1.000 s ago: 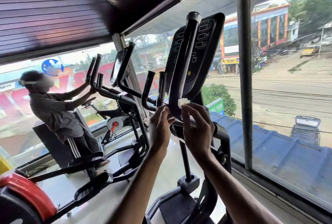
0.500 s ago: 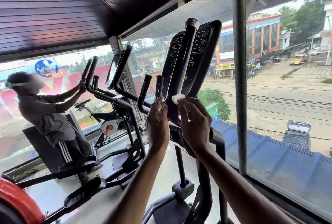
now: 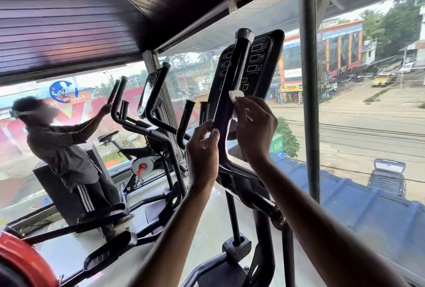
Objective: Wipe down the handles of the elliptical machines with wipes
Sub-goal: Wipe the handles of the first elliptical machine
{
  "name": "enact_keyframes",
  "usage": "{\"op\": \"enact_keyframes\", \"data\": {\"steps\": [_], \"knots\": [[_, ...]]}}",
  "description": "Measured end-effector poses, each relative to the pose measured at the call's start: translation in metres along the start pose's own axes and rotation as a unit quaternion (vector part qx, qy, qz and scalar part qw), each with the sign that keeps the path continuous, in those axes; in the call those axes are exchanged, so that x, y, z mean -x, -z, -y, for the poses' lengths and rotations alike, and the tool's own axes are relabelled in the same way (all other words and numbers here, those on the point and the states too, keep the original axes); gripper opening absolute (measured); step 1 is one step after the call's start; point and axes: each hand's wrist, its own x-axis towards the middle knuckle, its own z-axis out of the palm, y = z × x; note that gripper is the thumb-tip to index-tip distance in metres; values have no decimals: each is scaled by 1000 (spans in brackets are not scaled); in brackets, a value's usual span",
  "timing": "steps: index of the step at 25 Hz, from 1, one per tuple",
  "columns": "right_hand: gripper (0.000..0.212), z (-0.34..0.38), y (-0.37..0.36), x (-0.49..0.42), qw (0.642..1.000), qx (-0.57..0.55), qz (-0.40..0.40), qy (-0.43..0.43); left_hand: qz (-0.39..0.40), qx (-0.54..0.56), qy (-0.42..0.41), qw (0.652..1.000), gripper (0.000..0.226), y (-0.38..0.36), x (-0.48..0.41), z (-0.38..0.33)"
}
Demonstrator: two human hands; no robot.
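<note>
Overhead, right hand (image 3: 255,130) pinches one crumpled white wipe (image 3: 235,95) onto one glossy black tubular handle (image 3: 236,68); left hand (image 3: 202,155) clasps it.

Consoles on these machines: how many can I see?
2. One console sits just behind the near handle; the other console is on the next machine to the left, seen nearly edge-on. More may be out of view.

White wipe (image 3: 235,95), black handle (image 3: 232,89), seemingly grey-capped.
</note>
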Motion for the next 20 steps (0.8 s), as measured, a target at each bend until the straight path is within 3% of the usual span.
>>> {"op": "enact_keyframes", "data": {"steps": [5,9,14,17,20], "knots": [[12,-7,15,23,991,25,69,115,-2,-6,-5,1000,24,-1,-5,-5],[11,-7,3,-10,997,18,13,73,-8,-12,-8,1000,29,-4,-13,-11],[12,-9,6,-15,989,31,50,137,1,-18,-27,999,47,-10,-21,-18],[11,-9,-8,-52,997,28,-9,77,5,-35,-35,999,46,-15,-30,-22],[12,-12,-4,-43,995,23,12,101,8,-43,-45,998,42,-20,-38,-31]]}}
